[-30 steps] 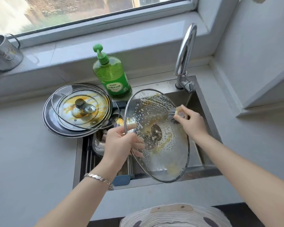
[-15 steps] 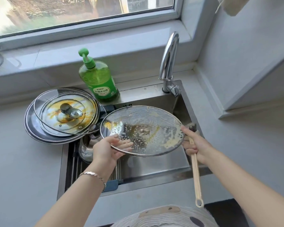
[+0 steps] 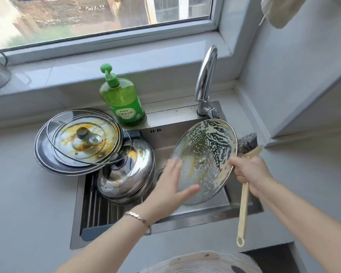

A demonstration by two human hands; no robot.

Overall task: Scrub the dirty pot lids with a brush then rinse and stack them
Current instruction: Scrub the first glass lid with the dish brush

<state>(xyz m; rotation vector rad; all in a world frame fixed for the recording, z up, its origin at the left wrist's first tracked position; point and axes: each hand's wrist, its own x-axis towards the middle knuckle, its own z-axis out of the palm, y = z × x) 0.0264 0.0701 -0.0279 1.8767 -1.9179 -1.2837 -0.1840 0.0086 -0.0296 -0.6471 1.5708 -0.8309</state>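
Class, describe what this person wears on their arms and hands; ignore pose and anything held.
Both forearms are bare, with no sleeves or gloves in view. The left wrist carries a thin silver-coloured bracelet. No rings show on the left hand or right hand.

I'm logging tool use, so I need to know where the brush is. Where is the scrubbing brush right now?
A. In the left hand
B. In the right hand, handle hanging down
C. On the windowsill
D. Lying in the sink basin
B: the right hand grips the brush near its head, with the long handle hanging down beside the soapy lid; the left hand is open with nothing in it.
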